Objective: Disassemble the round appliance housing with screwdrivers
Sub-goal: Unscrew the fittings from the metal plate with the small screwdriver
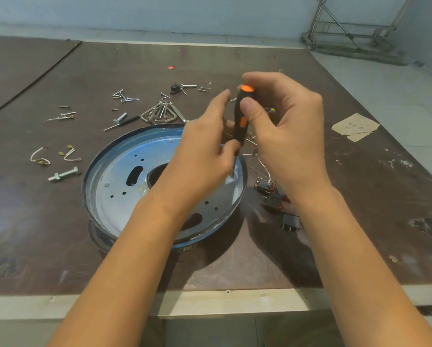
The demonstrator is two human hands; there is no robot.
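The round appliance housing (pixel 119 176), a shallow metal dish with a blue rim and several holes, lies flat on the dark brown desk (pixel 235 266), a little left of the middle and close to the person. Both hands are over its far right part. The right hand (pixel 287 139) grips the top of the black and orange screwdriver (pixel 240 113), with the thumb pressed on the handle and the fingers curled behind it. The left hand (pixel 204 154) pinches the same screwdriver lower, where the handle meets the metal shaft. The screwdriver stands almost upright and its tip touches the inner side of the housing near the right rim.

Behind the housing many loose screws (pixel 126 97) are scattered, and near them lies a bunch of hex keys (pixel 159 113). On the left there are short wire pieces (pixel 40 156) with terminals and a bolt (pixel 64 174) with a nut. Just beside the housing on the right lie some small black switches (pixel 272 197). A torn piece of paper (pixel 355 126) lies well apart on the right
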